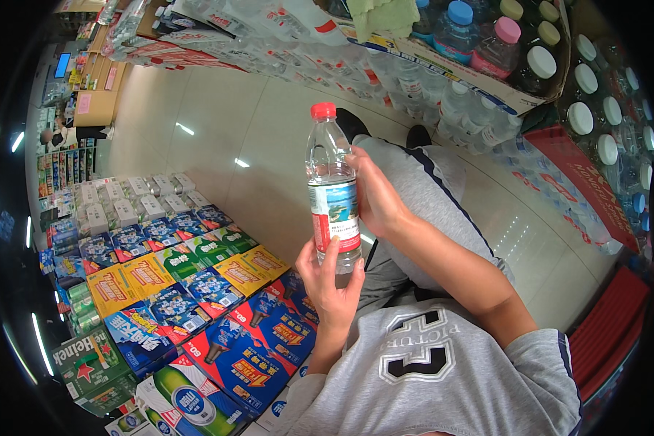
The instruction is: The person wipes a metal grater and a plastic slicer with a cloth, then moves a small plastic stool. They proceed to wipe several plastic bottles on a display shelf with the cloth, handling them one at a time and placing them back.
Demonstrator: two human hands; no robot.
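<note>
A clear plastic water bottle (335, 210) stands nearly upright in front of my body. Its red cap (323, 110) is on, and the label carries a lake picture, a red band and writing. My left hand (329, 283) holds the bottle low down, with fingertips against the base and lower label. Higher up, my right hand (376, 188) touches the bottle's right side, its fingers at the shoulder above the label and partly hidden behind the plastic.
Stacked beer cartons (212, 294) fill the lower left. Shrink-wrapped water bottles (403, 82) line the top, beneath an open carton (468, 76) of colour-capped bottles and a green cloth (384, 16). A red stool-like object (605, 327) stands right. Far left, a person (65, 133) is beside shelves.
</note>
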